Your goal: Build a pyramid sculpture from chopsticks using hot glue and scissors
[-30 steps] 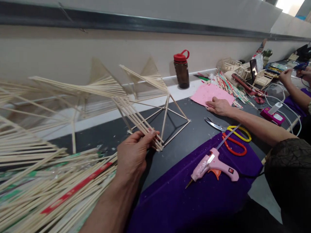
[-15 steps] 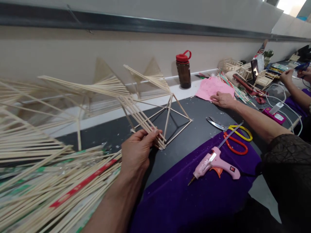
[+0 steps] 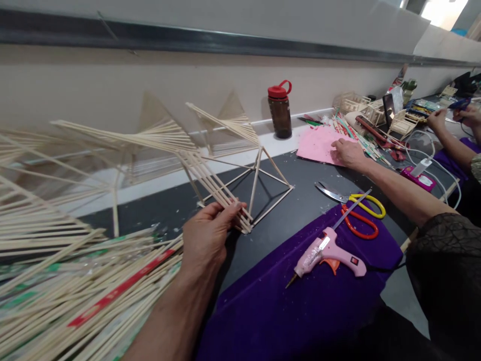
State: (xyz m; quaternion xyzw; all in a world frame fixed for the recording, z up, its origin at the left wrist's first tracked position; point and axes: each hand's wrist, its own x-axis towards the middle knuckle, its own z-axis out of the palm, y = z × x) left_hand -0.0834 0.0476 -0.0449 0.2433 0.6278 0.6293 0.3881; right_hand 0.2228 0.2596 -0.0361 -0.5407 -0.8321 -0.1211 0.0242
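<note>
My left hand [image 3: 208, 233] is closed, thumb and fingers pinching the lower end of a slanting row of thin sticks on a wooden stick frame [image 3: 252, 193]. The frame stands on the dark table, its upper sticks fanned in a twist. My right hand [image 3: 349, 152] lies on a pink sheet [image 3: 315, 144] near the wall, fingers extended over it. Between my arms are scissors [image 3: 361, 213] with one yellow and one red handle. Below them a pink glue gun [image 3: 323, 254] rests on purple cloth [image 3: 274, 301], a glue stick poking from its back.
Loose sticks [image 3: 124, 306] in packaging pile up at left, beside a larger stick structure [image 3: 37, 210]. A dark bottle [image 3: 281, 115] with a red lid stands by the wall. Small stick models [image 3: 404, 123], cables and a magenta box [image 3: 417, 179] lie right, near another person's hands [image 3: 438, 120].
My right hand has shifted slightly on the pink sheet, which now lies flatter with its near edge showing. My left hand keeps its hold on the stick frame. The view has shifted a little.
</note>
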